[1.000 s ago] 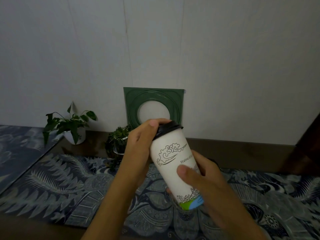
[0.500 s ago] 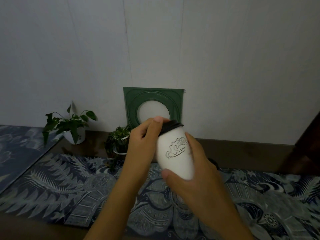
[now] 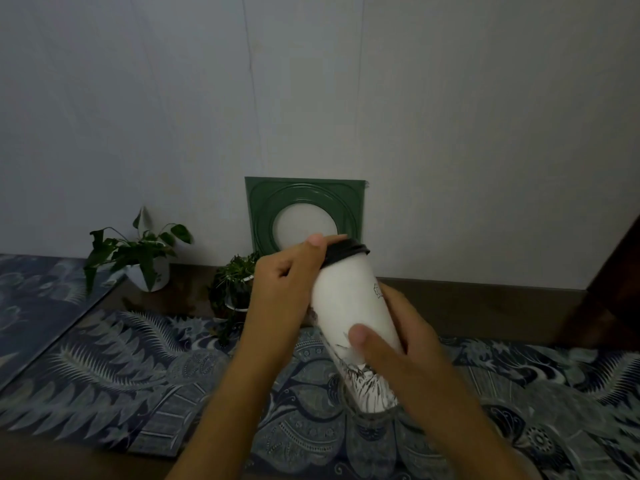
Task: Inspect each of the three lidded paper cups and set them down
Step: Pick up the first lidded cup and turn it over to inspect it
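A tall white paper cup (image 3: 349, 303) with a black lid (image 3: 346, 252) and line drawings is held in the air over the patterned cloth, tilted with its lid leaning away and left. My left hand (image 3: 287, 285) grips its top, the thumb lying on the lid's rim. My right hand (image 3: 391, 344) wraps round the lower body, thumb pressed on the front. The cup's plain white side faces me; a drawing shows near its base. Only this one cup is in view.
A blue patterned cloth (image 3: 138, 382) covers the table. Two potted plants, one (image 3: 138, 251) at the left and one (image 3: 235, 285) by my left wrist, stand against the wall. A green square frame (image 3: 304, 213) leans behind the cup. A dark wooden edge (image 3: 609, 299) is at right.
The cup has been turned round its axis between both hands: the cloud drawing swung from the front round to the right edge. The cup's base has come lower, closer to the cloth.
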Motion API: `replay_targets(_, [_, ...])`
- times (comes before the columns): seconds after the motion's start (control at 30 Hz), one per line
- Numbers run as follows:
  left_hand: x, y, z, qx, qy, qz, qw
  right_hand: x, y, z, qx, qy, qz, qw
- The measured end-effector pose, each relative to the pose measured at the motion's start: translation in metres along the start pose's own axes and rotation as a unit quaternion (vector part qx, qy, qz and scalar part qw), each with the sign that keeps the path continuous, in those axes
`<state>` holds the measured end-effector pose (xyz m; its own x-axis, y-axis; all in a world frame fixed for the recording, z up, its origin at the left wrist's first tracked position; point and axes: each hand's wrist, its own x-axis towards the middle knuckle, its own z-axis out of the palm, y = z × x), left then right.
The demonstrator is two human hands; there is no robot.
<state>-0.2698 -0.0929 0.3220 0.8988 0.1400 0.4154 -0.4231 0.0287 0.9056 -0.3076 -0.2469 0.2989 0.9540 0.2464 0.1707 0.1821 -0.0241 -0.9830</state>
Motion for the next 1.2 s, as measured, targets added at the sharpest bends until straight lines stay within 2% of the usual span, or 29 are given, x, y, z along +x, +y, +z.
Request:
replay_targets(0.07, [-0.002, 0.001, 0.004, 0.020, 0.004, 0.020, 1.000, -0.002, -0.001, 0.004, -0.122, 0.048, -0.048, 0.990])
replay_targets(0.17, [-0.004, 0.005, 0.009, 0.029, 0.010, 0.030, 0.999, -0.007, 0.001, 0.007, -0.278, 0.075, -0.122, 0.950])
replay_targets(0.27, [-0.004, 0.006, 0.007, 0.029, -0.002, 0.029, 0.999, -0.010, 0.000, 0.007, -0.285, 0.082, -0.137, 0.945])
replay_targets(0.33, [-0.003, 0.006, 0.002, 0.007, -0.017, 0.021, 1.000, -0.009, -0.003, 0.006, -0.207, 0.075, -0.113, 0.969])
replay_targets(0.43, [-0.002, 0.007, -0.003, -0.037, -0.032, -0.011, 0.999, -0.006, -0.010, 0.000, -0.016, 0.005, -0.039, 0.999])
replay_targets(0.5, [-0.002, 0.007, -0.004, -0.065, -0.038, -0.028, 0.997, -0.007, -0.012, -0.006, 0.077, -0.040, 0.009, 0.996])
replay_targets(0.6, [-0.002, 0.005, -0.005, -0.088, -0.046, -0.051, 0.994, -0.009, -0.013, -0.010, 0.223, -0.117, 0.071, 0.965])
replay_targets(0.7, [-0.003, 0.004, -0.004, -0.080, -0.040, -0.056, 0.994, -0.010, -0.011, -0.009, 0.254, -0.131, 0.081, 0.955])
replay_targets(0.8, [-0.003, 0.005, -0.001, -0.069, -0.012, -0.044, 0.997, -0.008, -0.010, -0.006, 0.165, -0.055, 0.062, 0.983])
replay_targets(0.9, [-0.003, 0.004, 0.002, -0.036, 0.004, -0.012, 0.999, -0.009, -0.012, 0.001, -0.024, 0.023, -0.013, 0.999])
replay_targets(1.0, [-0.004, 0.006, 0.006, -0.004, 0.016, 0.008, 1.000, -0.012, -0.013, 0.007, -0.264, 0.055, -0.052, 0.962])
replay_targets(1.03, [-0.004, 0.007, 0.007, -0.001, 0.018, 0.011, 1.000, -0.013, -0.012, 0.009, -0.312, 0.060, -0.065, 0.946])
replay_targets(1.1, [-0.005, 0.007, 0.007, 0.001, 0.014, 0.017, 1.000, -0.014, -0.012, 0.011, -0.332, 0.070, -0.075, 0.938])
replay_targets(1.2, [-0.005, 0.008, 0.002, -0.002, -0.007, 0.013, 1.000, -0.015, -0.015, 0.010, -0.237, 0.068, -0.064, 0.967])
